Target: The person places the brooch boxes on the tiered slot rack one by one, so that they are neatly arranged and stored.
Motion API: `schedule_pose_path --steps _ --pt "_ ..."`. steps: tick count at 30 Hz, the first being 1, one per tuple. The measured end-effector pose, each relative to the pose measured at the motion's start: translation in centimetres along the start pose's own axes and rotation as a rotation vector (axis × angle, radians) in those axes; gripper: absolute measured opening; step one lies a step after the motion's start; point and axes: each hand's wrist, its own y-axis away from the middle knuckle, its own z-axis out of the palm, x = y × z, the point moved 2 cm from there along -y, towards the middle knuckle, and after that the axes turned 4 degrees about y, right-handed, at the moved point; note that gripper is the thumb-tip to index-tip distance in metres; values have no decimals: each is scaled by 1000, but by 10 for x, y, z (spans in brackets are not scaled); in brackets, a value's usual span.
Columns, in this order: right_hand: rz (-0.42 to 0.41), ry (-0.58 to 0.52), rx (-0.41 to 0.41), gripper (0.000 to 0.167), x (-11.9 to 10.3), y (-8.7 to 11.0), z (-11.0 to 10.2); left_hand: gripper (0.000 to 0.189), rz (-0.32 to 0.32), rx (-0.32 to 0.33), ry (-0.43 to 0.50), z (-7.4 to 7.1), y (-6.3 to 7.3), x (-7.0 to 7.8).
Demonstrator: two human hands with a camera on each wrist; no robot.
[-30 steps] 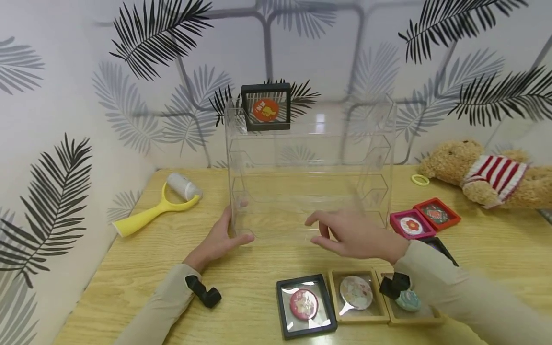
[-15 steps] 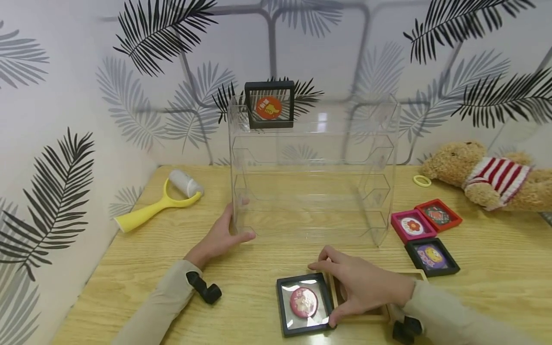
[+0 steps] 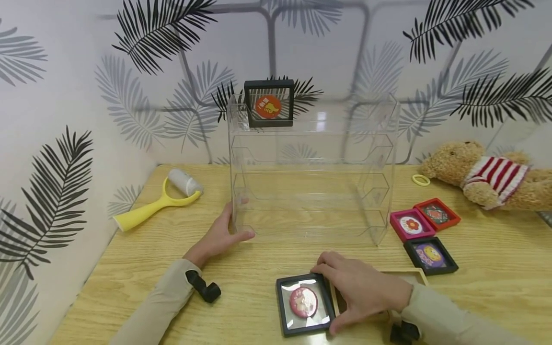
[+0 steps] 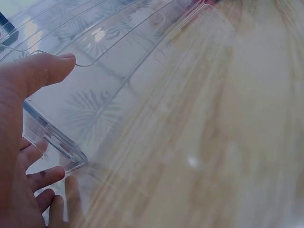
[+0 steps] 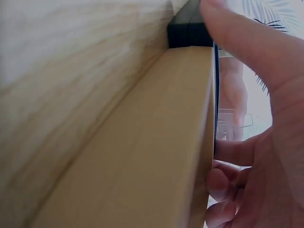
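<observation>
My left hand [image 3: 217, 242] holds the lower left side of a clear acrylic rack [image 3: 311, 165], with the thumb in front and fingers around the side panel. In the left wrist view, the thumb [image 4: 50, 66] lies over the clear plastic. My right hand [image 3: 366, 287] spans the right edge of a black display frame [image 3: 282, 306], fingers at its far corner and thumb at its near corner. Inside this frame is a pink round badge [image 3: 304, 302]. Light wooden frames [image 3: 407, 274] lie under the right hand, mostly hidden; one wooden side [image 5: 137, 137] fills the right wrist view.
Another black frame [image 3: 269, 123] with an orange badge stands in the rack's top tier. To the right lie a pink frame [image 3: 398, 234], a red frame [image 3: 450, 221], a black frame [image 3: 448, 269], a yellow ring [image 3: 420, 180] and a teddy bear [image 3: 496, 177]. A yellow-handled roller [image 3: 142, 215] lies left.
My right hand has come down from in front of the rack to the frames below, then its fingers have closed in on the black frame's far corner. My left hand stays at the rack.
</observation>
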Motion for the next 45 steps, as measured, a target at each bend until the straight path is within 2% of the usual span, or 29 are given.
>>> schedule_pose_path --steps 5,11,15,18,20,24,27,29,34,36,39,42,45 --pt "-5 -69 -24 86 -3 0 0 81 -19 1 1 1 0 5" --pt "13 -142 -26 88 -7 0 3 78 -4 -14 6 1 5 31" --pt "39 -232 -45 89 -8 -1 3 78 8 -2 9 2 1 20" --pt "1 -348 33 75 -6 -3 3 80 11 2 3 3 -3 6" --pt "-54 -413 113 60 -4 -6 3 79 16 2 1 3 -3 2" --pt "-152 -471 248 31 -1 -12 4 79 28 2 8 3 -3 0" --pt "-133 -529 286 17 0 -13 0 79 28 1 10 4 -3 1" --pt "-129 -529 339 10 1 -13 -7 79 26 -1 13 4 -3 2" --pt "-123 -516 478 15 14 -14 -46 80 27 -3 21 4 -2 3" --pt "-114 -523 545 20 22 -15 -70 80 25 -4 22 4 -1 2" --pt "-99 -472 702 22 36 -19 -114 78 23 -2 19 2 -1 1" --pt "-6 -409 844 18 50 -24 -161 78 28 3 13 1 -1 0" --pt "134 -288 929 17 64 -25 -203 78 35 5 8 1 -1 0"
